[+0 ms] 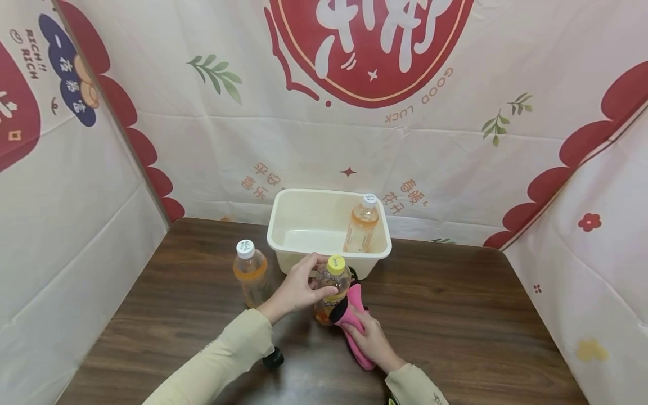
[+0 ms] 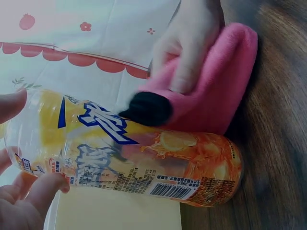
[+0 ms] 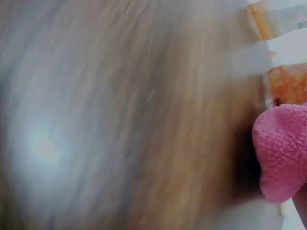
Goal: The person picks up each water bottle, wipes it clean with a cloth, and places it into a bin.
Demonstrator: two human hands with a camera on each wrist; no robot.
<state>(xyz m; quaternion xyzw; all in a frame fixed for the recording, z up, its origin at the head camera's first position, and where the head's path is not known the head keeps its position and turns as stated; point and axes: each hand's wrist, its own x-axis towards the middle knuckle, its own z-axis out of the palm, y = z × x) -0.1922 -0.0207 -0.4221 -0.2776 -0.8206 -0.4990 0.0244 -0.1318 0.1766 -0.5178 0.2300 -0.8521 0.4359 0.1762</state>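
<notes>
Steadying a yellow-capped bottle [image 1: 331, 301] directly in front of a cream tub [image 1: 314, 214], a person's left hand [image 1: 304, 284] curls its thumb and fingers around the upper part, spread only as wide as the plastic between them; the bottle stands on the brown wood-grain table [image 1: 455, 326], on the near side of the tub, its yellow cap [image 1: 336, 264] in place and its label [image 2: 110, 124] printed in blue, yellow and orange. Nearer the person than the tub, and just right of the bottle, the right hand [image 1: 373, 340] grips a folded pink cloth [image 1: 359, 357], thumb and fingers closed on its fabric; the cloth's black end [image 2: 148, 109] lies against the bottle's side in the left wrist view, while the right wrist view is largely blurred and does not show the hand's hold clearly. 2 white-capped bottles complete the group: 1 [image 1: 363, 228] leans inside the tub at its right end, and 1 [image 1: 250, 275] stands on the table at the tub's near left corner, partly behind the left forearm. Beyond the tub hangs a pale fabric backdrop [image 1: 324, 140], printed with leaf sprigs and a large red emblem [image 1: 372, 84] bearing white characters.
</notes>
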